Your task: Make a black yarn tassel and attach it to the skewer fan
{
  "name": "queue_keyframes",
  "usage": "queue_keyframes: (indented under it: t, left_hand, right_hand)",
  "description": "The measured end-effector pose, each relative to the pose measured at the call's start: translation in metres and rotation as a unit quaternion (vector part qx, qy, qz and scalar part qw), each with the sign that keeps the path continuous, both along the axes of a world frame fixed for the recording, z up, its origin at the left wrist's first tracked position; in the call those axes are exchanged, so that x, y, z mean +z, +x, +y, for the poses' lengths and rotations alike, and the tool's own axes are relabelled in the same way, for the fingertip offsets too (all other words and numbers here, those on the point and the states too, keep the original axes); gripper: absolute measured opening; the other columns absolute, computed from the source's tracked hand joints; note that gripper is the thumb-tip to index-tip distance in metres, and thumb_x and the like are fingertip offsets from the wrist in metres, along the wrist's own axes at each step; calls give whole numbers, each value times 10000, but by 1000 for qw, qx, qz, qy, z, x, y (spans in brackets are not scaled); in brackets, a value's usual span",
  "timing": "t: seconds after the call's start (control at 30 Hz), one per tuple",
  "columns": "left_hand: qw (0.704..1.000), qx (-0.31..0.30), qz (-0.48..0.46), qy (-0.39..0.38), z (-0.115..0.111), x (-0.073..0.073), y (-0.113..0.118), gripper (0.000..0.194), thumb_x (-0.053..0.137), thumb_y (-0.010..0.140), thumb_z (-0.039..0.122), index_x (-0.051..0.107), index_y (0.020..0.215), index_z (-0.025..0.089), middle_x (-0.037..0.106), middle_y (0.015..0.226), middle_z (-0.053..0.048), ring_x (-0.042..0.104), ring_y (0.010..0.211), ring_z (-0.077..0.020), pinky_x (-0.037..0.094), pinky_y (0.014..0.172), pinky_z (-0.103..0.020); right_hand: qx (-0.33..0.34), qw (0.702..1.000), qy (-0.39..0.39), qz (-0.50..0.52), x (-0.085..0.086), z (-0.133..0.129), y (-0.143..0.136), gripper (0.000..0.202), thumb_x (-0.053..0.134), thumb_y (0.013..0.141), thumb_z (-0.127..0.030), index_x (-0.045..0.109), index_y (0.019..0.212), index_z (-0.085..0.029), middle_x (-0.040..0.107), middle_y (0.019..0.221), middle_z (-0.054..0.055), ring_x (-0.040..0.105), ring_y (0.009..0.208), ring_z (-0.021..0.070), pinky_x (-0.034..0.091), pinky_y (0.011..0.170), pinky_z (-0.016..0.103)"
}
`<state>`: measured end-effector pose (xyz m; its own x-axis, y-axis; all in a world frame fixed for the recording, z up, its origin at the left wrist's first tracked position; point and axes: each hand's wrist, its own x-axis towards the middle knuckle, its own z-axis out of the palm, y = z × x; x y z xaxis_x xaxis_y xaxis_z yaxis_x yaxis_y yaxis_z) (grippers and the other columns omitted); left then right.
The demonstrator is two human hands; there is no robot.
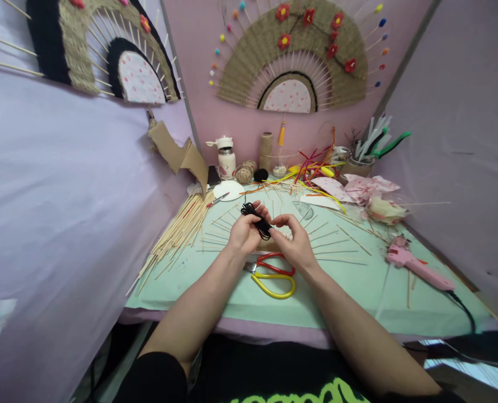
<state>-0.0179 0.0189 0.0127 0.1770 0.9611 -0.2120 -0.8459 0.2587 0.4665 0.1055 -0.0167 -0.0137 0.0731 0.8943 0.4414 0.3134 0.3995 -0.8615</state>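
Note:
A looped bundle of black cord (262,225) lies across the palm of my left hand (245,230), whose thumb presses down on it. At the bundle's right end, my right hand (291,238) has its thumb and forefinger curled close to the loops; its thumb tip seems to touch them. A strand of cord runs up from the bundle towards a black ball of cord (261,176) farther back. Just below my hands lie scissors with one red and one yellow handle (279,285). Thin sticks (341,252) fan out on the table under and around my hands.
Many bamboo sticks (177,232) are heaped at the left. A pink glue gun (419,267) with a black cable rests at the right. A white bottle (226,162), twine ball (244,173), coloured pipe cleaners (316,162) and a tool pot (358,166) line the back of the green table (232,313).

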Motion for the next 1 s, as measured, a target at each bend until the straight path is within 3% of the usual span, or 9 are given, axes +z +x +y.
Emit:
queue_keyframes:
  t: [0.3, 0.5, 0.63, 0.8, 1.0]
  left_hand:
    - [999, 2, 42, 22, -6, -4, 7, 416, 415, 619, -107, 634, 877, 135, 677, 796, -37, 671, 778, -123, 499, 904, -299]
    - [999, -23, 40, 10, -6, -3, 7, 289, 475, 737, -56, 628, 896, 131, 690, 815, -53, 683, 813, -136, 500, 908, -302]
    - [999, -27, 27, 14, -5, -4, 7, 161, 506, 863, 33, 631, 900, 128, 697, 820, -56, 690, 816, -132, 517, 872, -277]
    - [999, -42, -13, -17, -1, -2, 3, 236, 410, 963, 136, 635, 892, 121, 683, 772, -47, 680, 746, -112, 536, 781, -238]
    - [999, -20, -29, -36, 4, -1, -1, 244, 410, 966, 148, 636, 876, 125, 678, 763, -47, 674, 736, -111, 537, 794, -240]
  right_hand:
    - [40, 977, -152, 142, -3, 7, 0, 188, 665, 658, -322, 549, 754, -210, 549, 629, -30, 489, 597, 143, 397, 570, 278]
    - [42, 967, -176, 177, -2, 7, 1, 218, 702, 622, -341, 555, 707, -205, 560, 600, -41, 460, 526, 113, 352, 510, 252]
    - [54, 963, -179, 197, -1, 7, 2, 218, 719, 629, -337, 566, 700, -198, 587, 631, -33, 502, 565, 117, 385, 551, 253]
    - [86, 959, -170, 211, -2, 7, 2, 215, 719, 648, -334, 588, 747, -195, 607, 699, -21, 545, 633, 129, 423, 612, 265]
    - [17, 995, -40, 87, 1, 3, 3, 162, 633, 730, -271, 584, 871, -210, 619, 845, 21, 572, 788, 177, 459, 745, 328]
